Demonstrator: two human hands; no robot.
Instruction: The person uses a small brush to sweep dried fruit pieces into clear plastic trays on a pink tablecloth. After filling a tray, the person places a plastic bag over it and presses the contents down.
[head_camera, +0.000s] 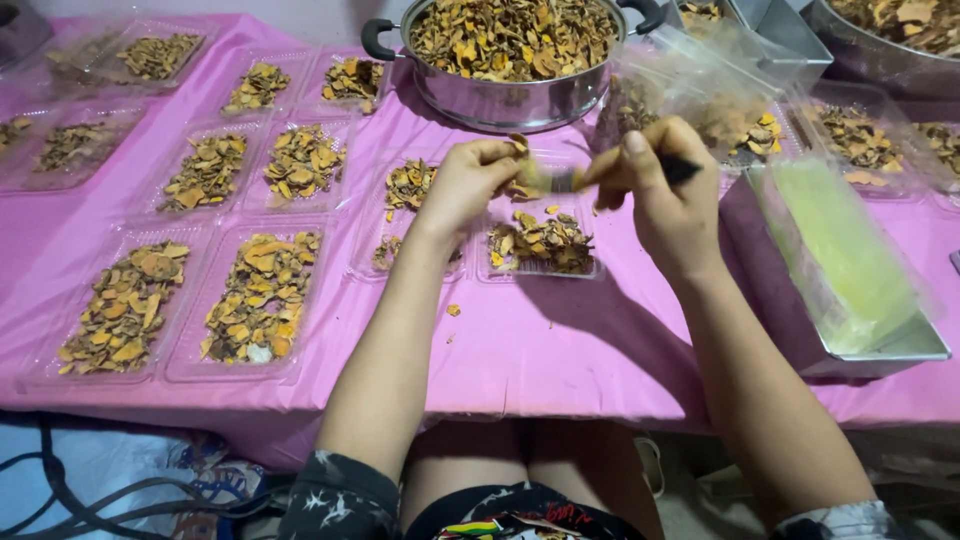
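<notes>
- So we've got our left hand (470, 180) pinched shut on a dried orange-brown slice (520, 145), held up between thumb and fingertips just above the little clear tray (540, 245) in front of us.
- Our right hand (660, 190) is closed around a small brush (620, 175) with a dark handle, bristle end pointing left and touching or nearly touching the slice. It's a bit blurry there, so we can't say which.
- The slice looks bone dry, super light and stiff, and we'd guess brittle, so it'd probably snap or crumble if squeezed. Holding it by the edges with the fingertips, like we're doing, seems right, and it leaves a flat face open to the bristles.
- Both hands meet mid-air over the middle of the pink tablecloth (560, 350), with the slice between them, nearer the left fingertips.
- The steel pot (510, 95) heaped with the same slices sits just behind the hands.
- More clear trays (255, 300) of slices are spread out well to the left.
- A metal box (800, 330) with a yellow-green plastic-wrapped stack in it sits just to the right of our right forearm.
</notes>
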